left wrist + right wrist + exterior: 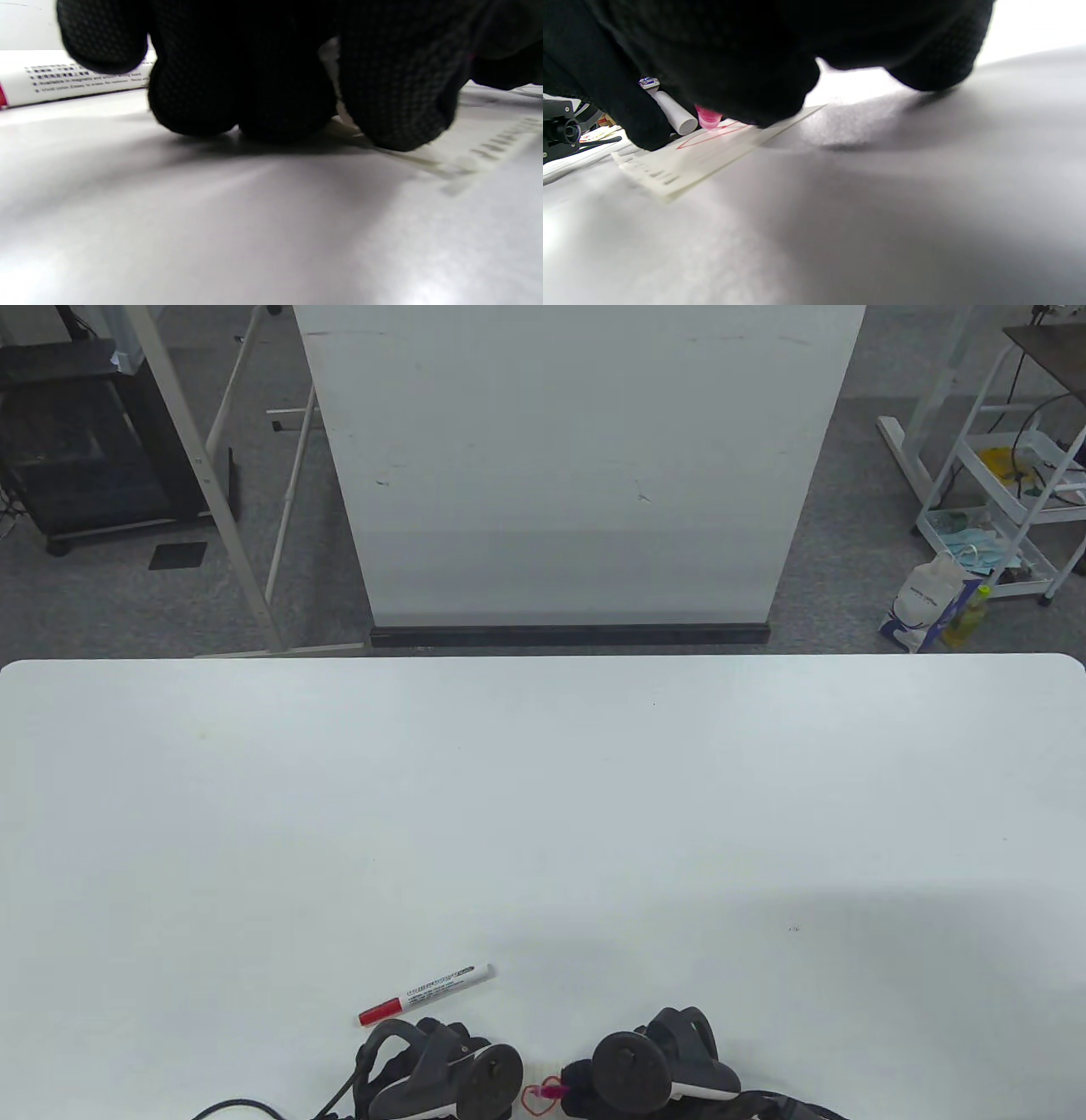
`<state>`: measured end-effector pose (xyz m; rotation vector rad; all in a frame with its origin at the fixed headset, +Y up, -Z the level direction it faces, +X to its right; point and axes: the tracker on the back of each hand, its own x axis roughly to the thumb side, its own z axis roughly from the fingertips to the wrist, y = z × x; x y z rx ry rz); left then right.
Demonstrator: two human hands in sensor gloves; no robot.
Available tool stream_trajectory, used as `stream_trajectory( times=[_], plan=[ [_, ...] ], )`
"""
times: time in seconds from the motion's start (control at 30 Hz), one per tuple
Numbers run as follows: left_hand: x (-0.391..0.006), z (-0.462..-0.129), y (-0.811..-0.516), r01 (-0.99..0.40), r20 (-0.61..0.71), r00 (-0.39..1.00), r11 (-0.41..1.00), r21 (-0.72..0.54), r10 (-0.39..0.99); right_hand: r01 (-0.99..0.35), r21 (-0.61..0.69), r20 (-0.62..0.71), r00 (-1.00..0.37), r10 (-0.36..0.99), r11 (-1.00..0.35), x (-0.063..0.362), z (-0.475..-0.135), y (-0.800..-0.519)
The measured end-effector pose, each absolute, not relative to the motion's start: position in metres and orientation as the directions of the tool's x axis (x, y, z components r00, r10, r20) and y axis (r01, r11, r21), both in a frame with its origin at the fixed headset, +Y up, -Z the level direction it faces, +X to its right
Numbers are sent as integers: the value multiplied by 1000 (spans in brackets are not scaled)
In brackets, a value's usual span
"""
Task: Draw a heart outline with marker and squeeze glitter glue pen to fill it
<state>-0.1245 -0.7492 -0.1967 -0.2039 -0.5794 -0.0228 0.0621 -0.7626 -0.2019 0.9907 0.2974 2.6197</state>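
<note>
A small white card point(683, 165) lies at the table's near edge, with a red heart outline point(534, 1099) point(712, 134) drawn on it. My right hand point(585, 1090) grips a glitter glue pen, and its pink tip point(554, 1091) point(708, 118) stands on the heart. My left hand point(441, 1069) sits just left of the heart; its gloved fingertips point(242, 106) press down at the card's edge point(466, 163) and hold nothing. The red-capped white marker point(427, 984) point(63, 78) lies on the table beyond the left hand. Trackers hide most of both hands in the table view.
The white table point(543, 814) stretches far beyond the hands. A white tube-shaped thing point(674, 112) shows just behind the pen tip in the right wrist view; I cannot tell what it is. A cable point(237, 1107) trails from the left hand.
</note>
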Motion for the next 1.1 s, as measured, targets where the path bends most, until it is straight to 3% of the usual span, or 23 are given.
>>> stream_trajectory(
  times=[0.57,0.8,0.97,1.1],
  plan=[
    [-124,-197,-749,81,541,840,978,-193,37,-213,243,637,-700,321,-946,60,-199,-761],
    [-124,-197,-749,81,541,840,978,-193,37,-215,297,647,-671,362,-930,59,-198,-763],
    [-124,-197,-749,81,541,840,978,-193,37,-211,230,648,-695,311,-950,58,-198,-761],
    [-123,-197,-749,81,542,840,978,-194,38,-215,285,648,-675,353,-934,57,-197,-761]
  ],
)
